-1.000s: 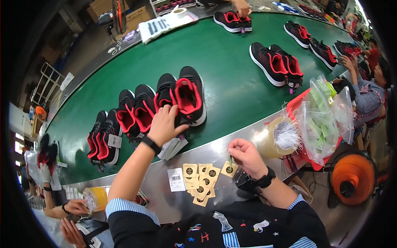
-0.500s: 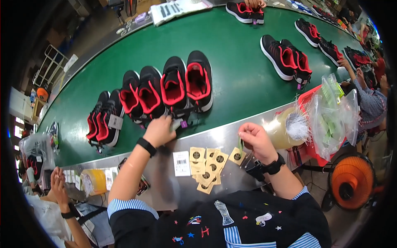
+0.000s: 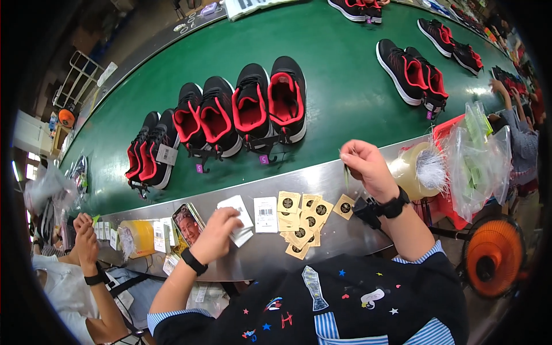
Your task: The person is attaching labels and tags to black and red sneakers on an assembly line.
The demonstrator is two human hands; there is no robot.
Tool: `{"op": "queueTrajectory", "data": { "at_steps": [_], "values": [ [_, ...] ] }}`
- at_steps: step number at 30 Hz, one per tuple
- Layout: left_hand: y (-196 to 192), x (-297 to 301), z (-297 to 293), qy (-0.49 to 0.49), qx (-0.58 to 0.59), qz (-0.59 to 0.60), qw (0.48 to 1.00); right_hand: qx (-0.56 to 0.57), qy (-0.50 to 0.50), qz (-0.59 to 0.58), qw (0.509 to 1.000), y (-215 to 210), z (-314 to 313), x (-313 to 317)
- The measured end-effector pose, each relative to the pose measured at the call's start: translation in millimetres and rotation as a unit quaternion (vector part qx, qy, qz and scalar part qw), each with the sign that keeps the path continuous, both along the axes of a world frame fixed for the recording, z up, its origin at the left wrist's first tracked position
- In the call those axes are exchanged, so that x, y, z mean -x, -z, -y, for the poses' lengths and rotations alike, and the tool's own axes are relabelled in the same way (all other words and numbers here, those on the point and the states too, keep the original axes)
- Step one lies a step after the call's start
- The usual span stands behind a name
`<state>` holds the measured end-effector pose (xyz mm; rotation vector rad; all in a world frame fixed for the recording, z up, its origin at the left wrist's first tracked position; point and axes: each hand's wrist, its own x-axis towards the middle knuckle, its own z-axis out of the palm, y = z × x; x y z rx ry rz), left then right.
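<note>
My left hand [image 3: 217,233] is at the metal ledge, its bent fingers closed on the edge of a small stack of white barcode tags [image 3: 240,213]. Another white barcode tag [image 3: 265,215] lies just right of that stack. My right hand [image 3: 371,169] is raised over the ledge, thumb and fingers pinched on a thin green strip [image 3: 346,176] that hangs down. Below it, tan square cards with black round prints [image 3: 300,233] lie in a loose pile, with one tan card [image 3: 344,207] apart. Black and red sneakers [image 3: 251,109] stand in a row beyond my hands; purple tags hang from two pairs.
A green conveyor belt [image 3: 333,103] runs beyond the ledge. At right are a roll with white plastic ties [image 3: 428,167], a red basket [image 3: 451,201] with plastic bags and an orange fan [image 3: 491,259]. A phone [image 3: 188,224] lies at left, near a co-worker's hands [image 3: 86,238].
My left hand has left the sneakers and come back to the white tags. My right hand, still pinching the green strip, has risen slightly. In the picture, the sneakers sit higher and slightly right.
</note>
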<state>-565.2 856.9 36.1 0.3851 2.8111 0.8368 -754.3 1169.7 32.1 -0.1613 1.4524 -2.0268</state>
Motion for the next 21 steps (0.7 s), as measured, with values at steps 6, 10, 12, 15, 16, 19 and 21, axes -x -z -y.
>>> {"op": "queueTrajectory", "data": {
  "at_steps": [6,10,12,15,16,19,21],
  "values": [
    [-23.5,35.5,-1.7,0.049,0.059,0.029,0.997,-0.054,0.052,-0.164,0.984,5.6,44.5,51.1],
    [-34.7,132.8,-18.3,0.013,0.008,-0.212,0.977,-0.227,0.163,-0.382,0.881,23.2,70.3,89.2],
    [-32.8,189.1,-39.4,-0.022,-0.014,-0.286,0.958,-0.291,0.188,-0.456,0.820,32.5,79.6,103.6],
    [-0.8,255.7,-40.2,-0.062,0.003,-0.305,0.950,-0.363,0.167,-0.499,0.769,39.3,104.0,112.1],
    [10.6,269.3,-38.8,-0.074,-0.021,-0.272,0.959,-0.401,0.154,-0.511,0.744,43.3,111.8,114.6],
    [18.0,287.7,-53.6,-0.127,0.070,-0.198,0.970,-0.408,0.139,-0.525,0.734,53.1,110.7,129.5],
    [28.0,289.6,-48.5,-0.160,0.070,-0.196,0.965,-0.403,0.105,-0.528,0.740,57.6,112.8,134.7]
  ]
}}
